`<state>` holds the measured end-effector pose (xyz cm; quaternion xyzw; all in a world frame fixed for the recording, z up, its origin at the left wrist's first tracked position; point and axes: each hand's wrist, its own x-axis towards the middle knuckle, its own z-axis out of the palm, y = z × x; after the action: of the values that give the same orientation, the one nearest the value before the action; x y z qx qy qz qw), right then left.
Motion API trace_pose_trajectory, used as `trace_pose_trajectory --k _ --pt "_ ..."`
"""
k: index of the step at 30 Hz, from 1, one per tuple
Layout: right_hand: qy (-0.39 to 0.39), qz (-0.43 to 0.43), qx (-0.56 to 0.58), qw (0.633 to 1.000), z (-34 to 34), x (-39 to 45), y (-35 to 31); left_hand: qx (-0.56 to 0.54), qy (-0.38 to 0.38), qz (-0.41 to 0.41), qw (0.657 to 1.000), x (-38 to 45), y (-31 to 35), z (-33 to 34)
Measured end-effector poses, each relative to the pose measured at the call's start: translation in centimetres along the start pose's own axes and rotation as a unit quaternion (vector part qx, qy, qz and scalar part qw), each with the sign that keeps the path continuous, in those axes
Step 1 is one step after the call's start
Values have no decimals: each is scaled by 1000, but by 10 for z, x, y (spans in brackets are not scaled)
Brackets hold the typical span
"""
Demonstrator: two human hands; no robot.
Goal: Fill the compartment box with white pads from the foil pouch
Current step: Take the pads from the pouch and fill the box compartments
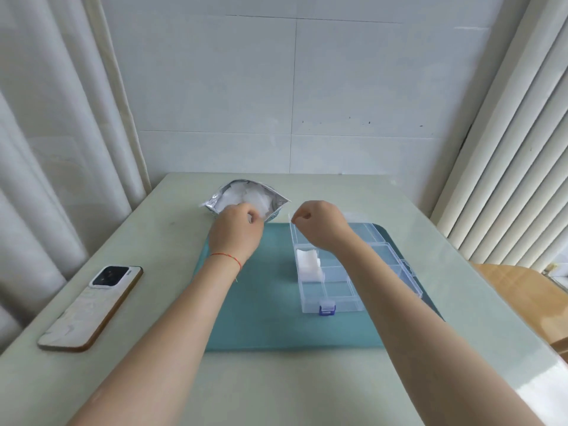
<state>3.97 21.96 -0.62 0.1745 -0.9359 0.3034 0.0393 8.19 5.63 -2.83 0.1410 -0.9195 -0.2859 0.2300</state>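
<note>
A person's left hand [236, 226] reached into an open foil pouch [278, 207] of white pads [246, 195]. The right hand [319, 224], fingers curled, hovered over a clear compartment box [335, 290] on a teal mat [261, 318]. One compartment held stacked pads [309, 264]. A phone [92, 305] lay left.

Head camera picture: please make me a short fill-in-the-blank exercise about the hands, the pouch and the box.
1. The left hand reaches into the open mouth of the foil ____.
2. The compartment box stands on a ____ mat.
3. The white pads fill ____ compartment of the box.
4. A ____ lies on the table, left of the mat.

Missing words: pouch; teal; one; phone
</note>
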Motion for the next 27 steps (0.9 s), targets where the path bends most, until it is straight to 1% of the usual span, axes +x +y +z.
trace_pose_trajectory --k 2,5,7,11,16,19,21,24,27 --pt "26 -14 20 999 15 10 -11 10 22 -13 1000 5 -13 -5" --pt "60 -32 30 997 38 29 -28 28 -1 -7 1000 14 -34 -6" --pt "54 -15 15 998 50 41 -39 19 -24 -2 1000 18 -44 -3" --pt "40 53 -74 995 60 51 -53 -43 -44 14 998 17 -48 5" --pt "87 57 -73 992 71 60 -62 -86 -35 9 996 16 -46 8" --pt "115 53 -30 991 76 61 -66 -101 -32 3 994 16 -43 6" --pt "117 54 9 992 77 60 -66 -107 -32 0 994 16 -43 6" --pt "95 69 78 990 70 57 -61 -101 -21 -6 995 16 -44 6" --pt "66 99 196 973 54 46 -50 -107 23 -29 994 13 -40 4"
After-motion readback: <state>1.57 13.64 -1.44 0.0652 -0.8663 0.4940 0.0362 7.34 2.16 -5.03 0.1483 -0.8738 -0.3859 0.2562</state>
